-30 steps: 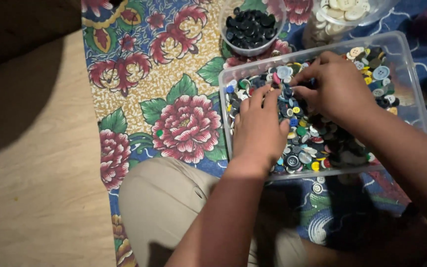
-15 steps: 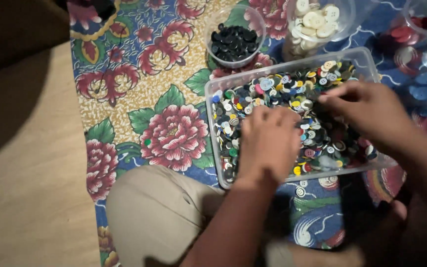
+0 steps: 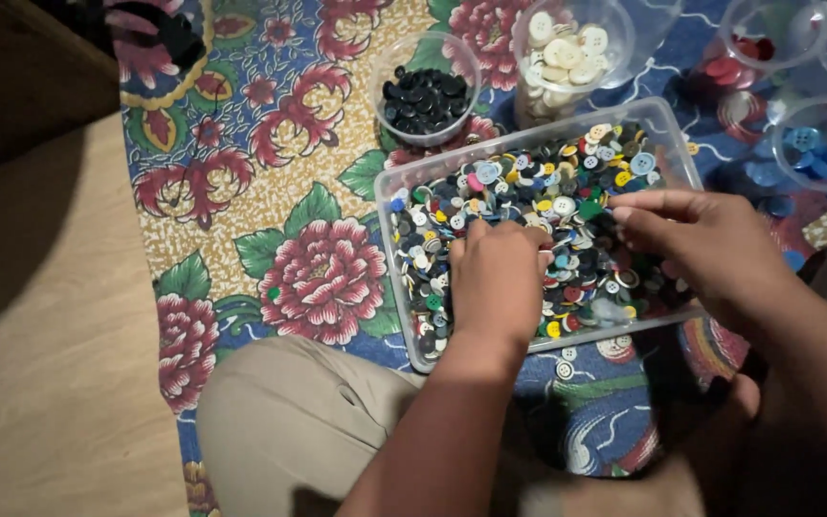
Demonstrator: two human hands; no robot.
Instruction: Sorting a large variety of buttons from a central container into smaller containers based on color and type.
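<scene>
A clear rectangular plastic tub (image 3: 391, 251) holds a deep layer of mixed coloured buttons (image 3: 567, 196). My left hand (image 3: 496, 280) rests palm down on the buttons in the tub's middle, fingers curled into the pile. My right hand (image 3: 705, 244) is over the tub's right half, thumb and fingers pinched together pointing left just above the buttons. Whether either hand has a button between its fingers is hidden.
Behind the tub stand a clear cup of black buttons (image 3: 424, 97) and one of cream buttons (image 3: 564, 50). Cups with red buttons (image 3: 745, 53) and blue buttons (image 3: 818, 148) sit at the right. All rest on a floral cloth (image 3: 318, 273) over wooden floor (image 3: 40, 383). My knee (image 3: 289, 421) lies near.
The view has shifted so the tub sits lower and more to the left. My right hand moved right and drew its fingers into a pinch; my left hand stayed on the pile.
</scene>
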